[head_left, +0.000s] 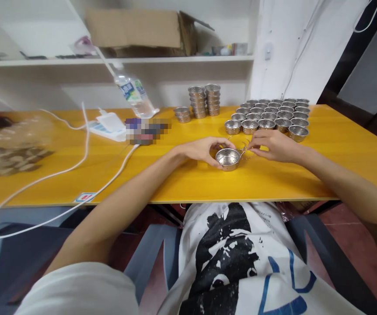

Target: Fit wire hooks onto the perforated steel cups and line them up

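Observation:
On the yellow table in front of me, a small round metal cup [228, 166] with tiny holes stands upright. My left hand [203, 149] grips it from the left, thumb at the near side and fingers curled behind. At the cup's right rim, my right hand [275, 146] pinches a thin metal wire piece [242, 150]; its exact shape is too small to make out. More thin curved wires [248, 157] show just below and behind the right fingertips.
Rows of similar perforated cups [267, 116] stand at the back right. Stacked cups [204, 100] are at the back centre. A water bottle [137, 98], a white cable [86, 131] and a blurred bag of brown pieces [14, 153] lie left. The table's front edge [228, 201] is near my body.

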A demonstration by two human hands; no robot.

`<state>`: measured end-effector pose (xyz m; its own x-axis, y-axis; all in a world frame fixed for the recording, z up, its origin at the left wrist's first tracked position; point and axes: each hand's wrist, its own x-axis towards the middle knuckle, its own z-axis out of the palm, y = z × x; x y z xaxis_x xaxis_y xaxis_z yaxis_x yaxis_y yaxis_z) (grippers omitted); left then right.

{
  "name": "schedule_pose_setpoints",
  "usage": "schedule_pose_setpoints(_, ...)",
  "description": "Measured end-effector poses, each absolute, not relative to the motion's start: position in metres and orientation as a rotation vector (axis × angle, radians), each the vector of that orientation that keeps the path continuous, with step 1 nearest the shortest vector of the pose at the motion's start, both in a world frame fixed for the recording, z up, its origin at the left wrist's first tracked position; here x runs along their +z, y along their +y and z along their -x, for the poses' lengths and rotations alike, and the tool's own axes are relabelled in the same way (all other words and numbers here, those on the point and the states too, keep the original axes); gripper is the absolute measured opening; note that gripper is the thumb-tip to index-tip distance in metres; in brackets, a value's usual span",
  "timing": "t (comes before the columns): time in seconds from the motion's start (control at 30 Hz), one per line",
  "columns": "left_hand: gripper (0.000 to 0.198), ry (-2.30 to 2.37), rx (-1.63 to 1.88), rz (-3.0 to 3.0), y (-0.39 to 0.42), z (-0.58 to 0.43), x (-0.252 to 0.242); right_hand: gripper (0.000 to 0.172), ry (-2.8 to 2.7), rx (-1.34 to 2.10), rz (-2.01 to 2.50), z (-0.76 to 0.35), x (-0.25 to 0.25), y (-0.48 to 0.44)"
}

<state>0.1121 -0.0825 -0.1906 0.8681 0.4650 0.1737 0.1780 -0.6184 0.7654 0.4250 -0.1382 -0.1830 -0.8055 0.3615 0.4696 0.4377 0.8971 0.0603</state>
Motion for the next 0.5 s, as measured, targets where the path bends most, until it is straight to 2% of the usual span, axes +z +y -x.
schedule_pose_setpoints(0.1,0.073,0.438,0.505,-2.199,-0.085,-0.119,-0.199,0.026,-2.476,-0.171,0.629,-0.421,-0.191,-0.133)
schedule_pose_setpoints(0.3,0.083,0.371,0.578,-2.098,-0.087,-0.131,-0.213,0.029,-2.269,-0.292,0.612,-0.409,-0.195,-0.139)
schedule_pose_setpoints(0.5,0.083,0.375,0.633,-2.097,-0.094,-0.136,-0.215,0.029,-2.167,-0.138,0.664,-0.404,-0.192,-0.146)
